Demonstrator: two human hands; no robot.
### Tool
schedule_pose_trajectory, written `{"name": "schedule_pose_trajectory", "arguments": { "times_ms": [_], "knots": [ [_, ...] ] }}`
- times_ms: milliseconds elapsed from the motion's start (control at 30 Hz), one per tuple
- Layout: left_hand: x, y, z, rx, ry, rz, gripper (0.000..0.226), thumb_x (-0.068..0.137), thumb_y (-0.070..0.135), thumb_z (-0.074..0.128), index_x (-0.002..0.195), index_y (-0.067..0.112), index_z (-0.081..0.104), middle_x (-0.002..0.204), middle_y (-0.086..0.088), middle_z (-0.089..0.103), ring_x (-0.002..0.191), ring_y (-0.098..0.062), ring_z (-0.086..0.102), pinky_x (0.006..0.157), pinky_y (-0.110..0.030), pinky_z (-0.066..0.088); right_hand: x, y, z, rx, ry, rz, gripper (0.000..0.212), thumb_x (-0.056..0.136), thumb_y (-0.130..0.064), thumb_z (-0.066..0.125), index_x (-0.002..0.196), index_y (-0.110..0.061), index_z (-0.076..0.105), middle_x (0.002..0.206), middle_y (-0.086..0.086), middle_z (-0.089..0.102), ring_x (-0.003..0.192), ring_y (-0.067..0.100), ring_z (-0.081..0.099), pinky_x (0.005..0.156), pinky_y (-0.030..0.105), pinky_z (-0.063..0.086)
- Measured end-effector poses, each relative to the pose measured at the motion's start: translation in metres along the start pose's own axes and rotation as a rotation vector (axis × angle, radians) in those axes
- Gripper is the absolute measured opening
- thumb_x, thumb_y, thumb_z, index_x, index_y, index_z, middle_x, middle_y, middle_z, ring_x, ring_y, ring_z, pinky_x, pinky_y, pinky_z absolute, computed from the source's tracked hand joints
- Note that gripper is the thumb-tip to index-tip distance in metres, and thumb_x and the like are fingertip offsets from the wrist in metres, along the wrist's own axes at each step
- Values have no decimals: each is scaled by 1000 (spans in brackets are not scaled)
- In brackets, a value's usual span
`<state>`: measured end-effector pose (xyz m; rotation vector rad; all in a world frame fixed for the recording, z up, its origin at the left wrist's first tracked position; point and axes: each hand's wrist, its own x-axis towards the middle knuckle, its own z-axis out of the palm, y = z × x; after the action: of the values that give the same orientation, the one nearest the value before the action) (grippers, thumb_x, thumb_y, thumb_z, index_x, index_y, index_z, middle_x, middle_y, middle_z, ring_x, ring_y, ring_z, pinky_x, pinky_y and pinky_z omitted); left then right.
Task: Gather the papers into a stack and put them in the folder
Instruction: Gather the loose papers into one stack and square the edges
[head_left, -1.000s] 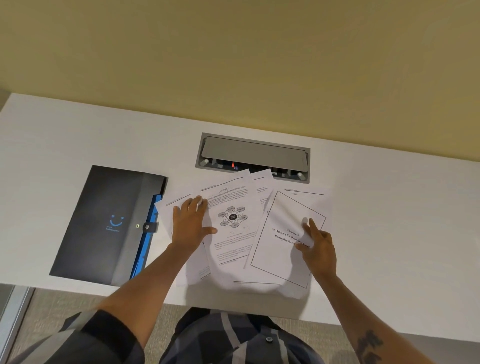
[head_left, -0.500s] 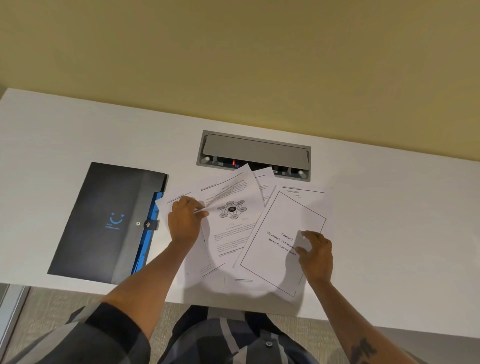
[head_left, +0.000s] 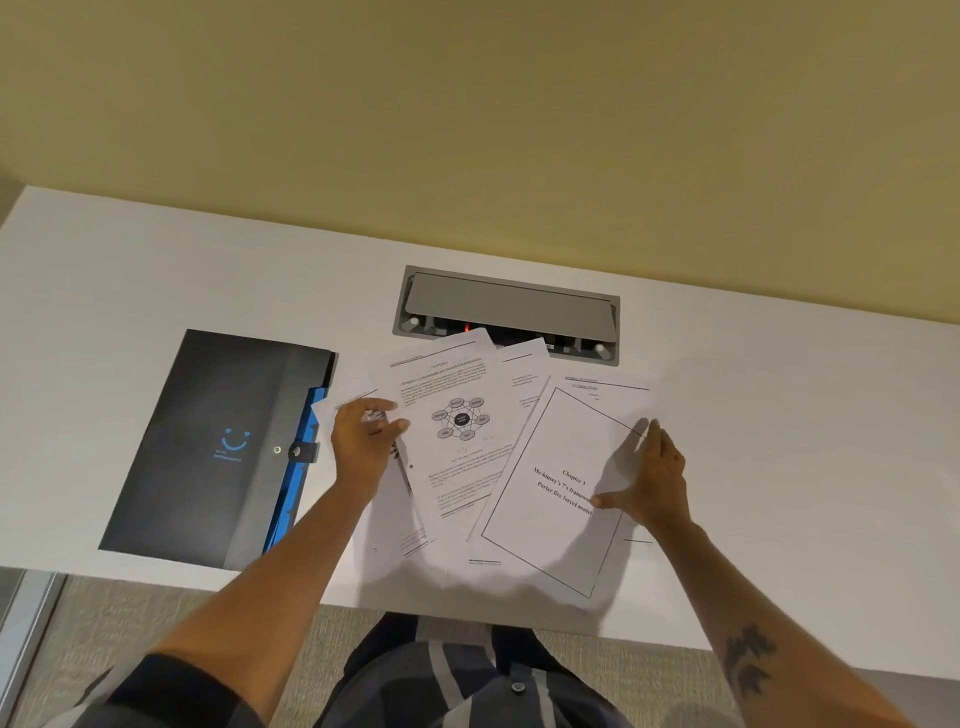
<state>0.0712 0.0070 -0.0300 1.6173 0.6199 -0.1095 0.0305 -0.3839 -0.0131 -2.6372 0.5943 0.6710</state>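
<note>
The papers (head_left: 467, 452) were fanned out loosely on the white desk (head_left: 779, 415), overlapping, top corners poking over the grey cable box (head_left: 506, 306). The left hand (head_left: 363, 447) was curled, pinching the edge of the diagram sheet (head_left: 460, 421). The right hand (head_left: 652, 480) lay flat, fingers spread, on the title page (head_left: 558, 488). The dark folder (head_left: 218, 447) sat shut just left of the pile.

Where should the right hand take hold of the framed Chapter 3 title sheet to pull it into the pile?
Probably its right long edge, coming from the right. The Chapter 3 sheet lies flat and tilted on top of the spread, so that edge is bare, and the right hand sits there. The left hand rests on the diagram sheet.
</note>
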Motion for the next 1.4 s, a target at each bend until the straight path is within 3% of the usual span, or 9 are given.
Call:
{"name": "schedule_pose_trajectory", "arguments": {
  "times_ms": [167, 300, 467, 667, 767, 900, 1033, 1233, 1400],
  "knots": [
    [-8, -3, -8, -100, -111, -39, 56, 84, -14, 74, 134, 3, 53, 130, -5, 64, 117, -29, 66, 75, -26, 65, 0, -1, 0, 41, 39, 24, 167, 42, -41, 108, 167, -9, 1, 157, 18, 33, 143, 44, 35, 112, 57, 44],
    [-11, -7, -12, 36, -144, -23, 62, 86, -11, 74, 140, 10, 52, 139, -11, 61, 112, -25, 67, 74, -22, 64, -1, 4, 6, 402, 66, 20, 165, 45, -2, 106, 167, -7, -4, 152, 20, 23, 141, 40, 37, 118, 51, 42],
    [-18, -11, -13, 107, -168, -8, 74, 86, -9, 74, 150, 13, 43, 137, -9, 61, 112, -25, 65, 75, -19, 61, -10, 9, 7, 656, 174, 96, 158, 57, 5, 101, 168, -18, -9, 165, 14, 16, 153, 34, 29, 124, 53, 35],
    [-29, -12, -1, 114, -204, -81, 83, 89, -13, 69, 156, 24, 36, 134, 2, 62, 114, -24, 65, 75, -19, 61, -24, -4, 11, 820, 141, 66, 108, 76, 1, 90, 163, -28, 33, 148, 5, 61, 128, 27, 64, 108, 50, 55],
    [-33, -16, 5, 131, -224, -153, 76, 94, -10, 64, 156, 24, 38, 136, 0, 64, 123, -28, 64, 88, -29, 57, -27, -22, 16, 881, 110, 85, 83, 83, -2, 86, 154, -21, 48, 137, 9, 69, 123, 29, 69, 107, 51, 57],
    [-42, -15, 8, 185, -243, -164, 65, 100, -5, 58, 155, 24, 41, 143, 1, 60, 119, -18, 62, 82, -12, 54, -29, -55, 25, 831, 65, -11, 57, 84, -3, 84, 136, -15, 64, 122, 4, 75, 106, 21, 75, 97, 43, 62],
    [-47, -15, 12, 260, -231, -149, 50, 103, 2, 53, 148, 25, 51, 136, 8, 62, 120, -17, 60, 105, -36, 49, -30, -86, 37, 862, 55, -21, 50, 84, -3, 83, 130, -13, 66, 117, 6, 75, 108, 27, 71, 101, 46, 58],
    [-49, -18, 13, 215, -155, -245, 25, 105, 20, 55, 129, 18, 59, 112, 4, 67, 102, -18, 64, 88, -27, 47, -26, -119, 47, 869, 10, -69, 49, 92, -4, 77, 136, -16, 61, 113, -9, 69, 99, -1, 63, 87, 19, 54],
    [-55, -21, 16, 176, -115, -269, 27, 98, 15, 66, 124, 13, 56, 113, -3, 71, 104, -24, 67, 77, -24, 50, -31, -131, 56, 859, -52, -60, 51, 99, 2, 65, 145, -16, 54, 130, -3, 64, 119, 15, 58, 99, 23, 49]
  ]
}}
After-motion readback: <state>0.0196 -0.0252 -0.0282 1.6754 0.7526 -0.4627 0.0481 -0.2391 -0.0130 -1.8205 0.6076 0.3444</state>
